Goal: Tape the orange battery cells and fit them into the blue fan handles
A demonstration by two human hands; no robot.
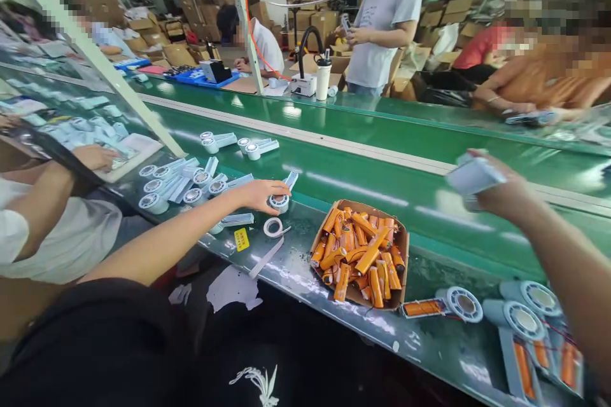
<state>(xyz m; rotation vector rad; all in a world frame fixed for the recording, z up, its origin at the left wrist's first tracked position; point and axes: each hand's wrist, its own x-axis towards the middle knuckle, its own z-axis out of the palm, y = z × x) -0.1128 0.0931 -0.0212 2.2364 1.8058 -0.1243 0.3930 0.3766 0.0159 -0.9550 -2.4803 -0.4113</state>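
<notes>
Gripping a pale-blue casing (pixel 279 203) on the bench (pixel 296 255), curling the left hand (pixel 260 195)'s fingers over its round end. Holding a second casing (pixel 472 175) above the green belt (pixel 344 172) in the closed right hand (pixel 503 189), right of a carton (pixel 405 253) of orange packs (pixel 356 240).

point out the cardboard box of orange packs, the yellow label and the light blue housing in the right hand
Cardboard box (pixel 403 286), head view: on its right wall.
Yellow label (pixel 241 239), head view: middle of its face.
Light blue housing (pixel 471 177) in the right hand (pixel 506 194), head view: its blurred side.
</notes>
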